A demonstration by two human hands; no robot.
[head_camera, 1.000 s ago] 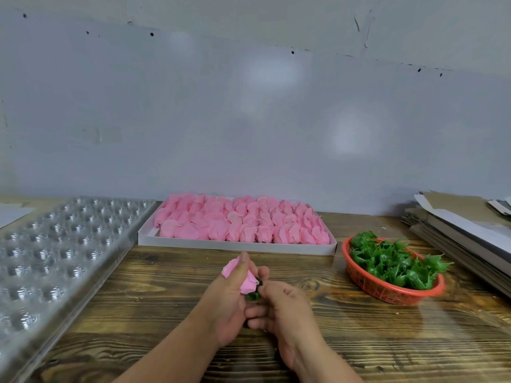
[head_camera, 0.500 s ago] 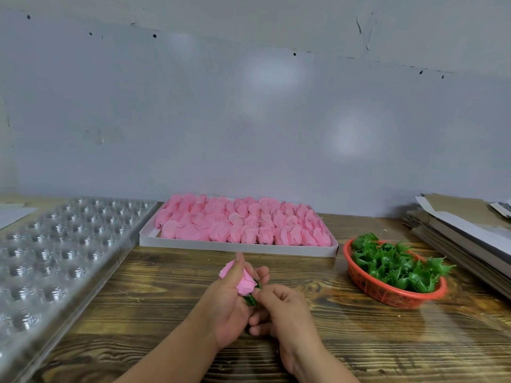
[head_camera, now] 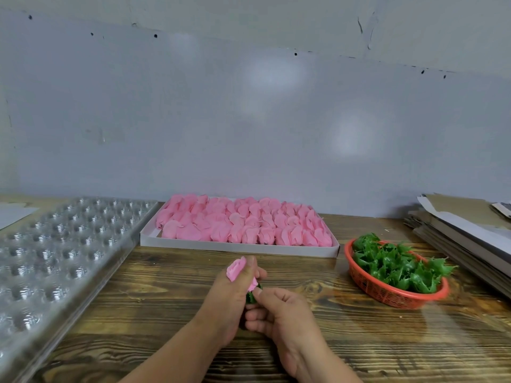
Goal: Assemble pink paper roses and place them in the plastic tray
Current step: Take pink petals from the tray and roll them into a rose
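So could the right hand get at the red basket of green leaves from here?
Probably yes: the red basket sits open-topped on the right hand's side with only bare table between, though that hand now pinches the rose's green base.

Grey-blue wall (head_camera: 249, 120), scuffed, soft light patches; dark-grained wooden table (head_camera: 166, 299) against it.

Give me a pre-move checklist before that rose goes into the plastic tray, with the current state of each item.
1. Pink paper rose held by left hand: ok.
2. Green leafy base pinched by right hand at the rose's bottom: ok.
3. Base fully seated: cannot tell, fingers cover the joint.
4. Clear plastic dimpled tray at left has free cups: ok.
5. Wooden table between hands and tray unobstructed: ok.
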